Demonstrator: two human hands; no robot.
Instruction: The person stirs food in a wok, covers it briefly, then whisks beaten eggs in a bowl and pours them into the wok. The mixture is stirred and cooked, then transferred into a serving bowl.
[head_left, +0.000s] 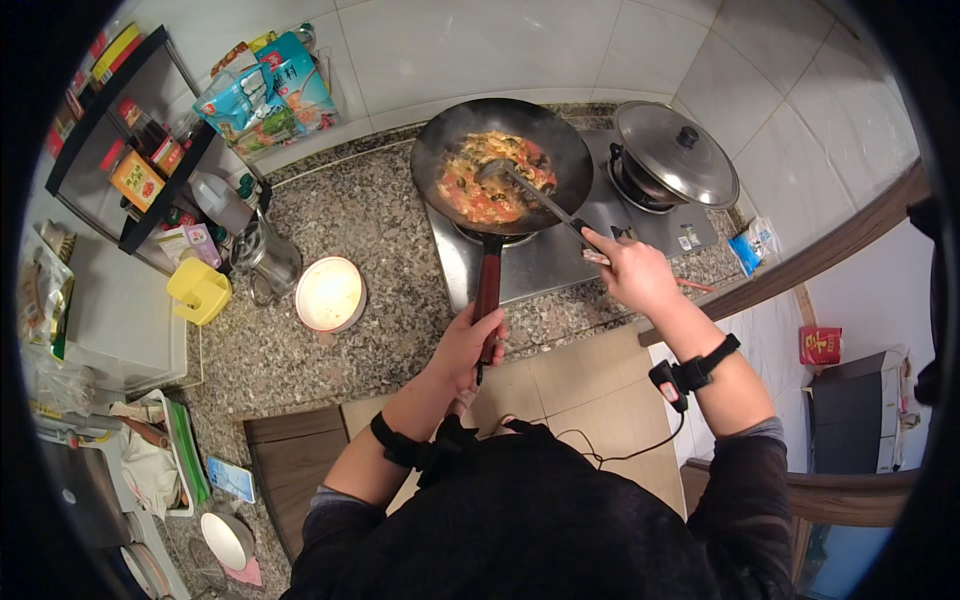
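Observation:
A black wok (574, 176) sits over the left burner of a steel gas hob (465, 266). In it lies a steaming mix of tomato and egg (480, 199) with dark pieces. My left hand (466, 341) is closed around the wok's reddish-brown handle (489, 281). My right hand (636, 271) grips the black-ended handle of a metal ladle (536, 191), whose bowl rests in the food near the wok's middle. Both forearms wear black straps.
Right of the wok, a pot with a domed metal lid (679, 161) covers the other burner. A white bowl (330, 292), a glass jug (274, 259) and a yellow plastic holder (199, 292) stand left on the granite counter (390, 300). A seasoning rack (105, 97) rises beyond them. A phone (231, 480) lies lower left.

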